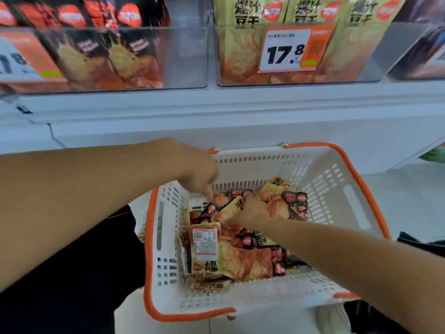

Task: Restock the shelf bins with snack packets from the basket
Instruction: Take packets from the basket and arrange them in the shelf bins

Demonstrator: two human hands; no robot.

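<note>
Both hands in the white basket (320, 182) at 6 o'clock. Left hand (196, 172) curls down onto packets at the basket's 10 o'clock corner, grip unclear. Right hand (250, 209) pinches a beige snack packet (234, 208) mid-pile. Shelf bins (183, 56) at 12 o'clock, price tag (284, 50) on the right one.

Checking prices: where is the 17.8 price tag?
Head view, upper right: the price tag is on the front of the clear bin of yellow packets, above the basket.
</note>
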